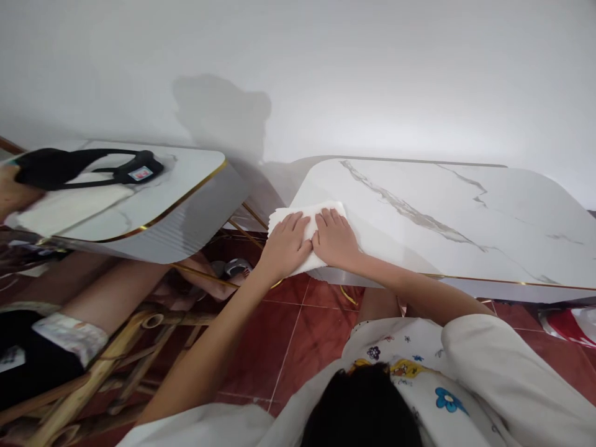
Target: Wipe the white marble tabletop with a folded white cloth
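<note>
A white paper napkin (313,261) with a wavy edge lies at the left end of a white marble-patterned table (465,217), its near part reaching over the table's front edge. Flat on the napkin's left half rests my left hand (285,246), fingers stretched forward. My right hand (336,239) presses on the right half, also flat with extended fingers. The two thumbs come close together near the middle, and napkin shows between and around the hands. Neither hand is wrapped round anything.
A second marble-patterned table (186,171) stands to the left, carrying a black strapped item (139,167) and a white sheet (69,208). Another person's hand (18,192) is at its left end. Below are a bamboo chair (93,385) and red floor tiles (279,335). A wall rises behind.
</note>
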`<state>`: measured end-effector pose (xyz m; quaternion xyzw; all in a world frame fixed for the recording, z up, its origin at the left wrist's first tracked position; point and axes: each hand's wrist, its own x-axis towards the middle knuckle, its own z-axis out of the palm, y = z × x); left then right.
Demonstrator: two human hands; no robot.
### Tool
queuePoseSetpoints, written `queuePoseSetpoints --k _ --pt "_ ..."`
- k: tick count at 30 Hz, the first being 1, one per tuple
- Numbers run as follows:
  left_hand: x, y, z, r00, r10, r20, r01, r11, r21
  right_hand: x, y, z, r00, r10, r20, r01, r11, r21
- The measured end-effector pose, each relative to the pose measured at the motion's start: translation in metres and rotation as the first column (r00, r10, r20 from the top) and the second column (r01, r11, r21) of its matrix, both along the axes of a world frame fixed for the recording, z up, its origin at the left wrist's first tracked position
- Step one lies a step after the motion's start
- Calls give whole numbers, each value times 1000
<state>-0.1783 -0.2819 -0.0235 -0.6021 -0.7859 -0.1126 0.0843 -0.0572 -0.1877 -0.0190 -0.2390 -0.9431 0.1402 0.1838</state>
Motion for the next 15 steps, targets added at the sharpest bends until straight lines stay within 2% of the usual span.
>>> queuePoseSetpoints --k 4,7,11,15 --pt "17 11 1 1000 -3 19 4 999 -42 20 10 -1 1000 -6 -10 6 1000 14" --pt "23 32 0 998 19 54 -16 998 -54 27 26 -1 1000 -17 -3 17 999 27" --pt "14 71 2 992 32 122 -27 999 -38 16 55 -2 999 -51 -10 52 998 36" --pt "-1 106 6 981 98 167 -93 995 -37 -5 85 -3 997 -69 -24 70 996 55"
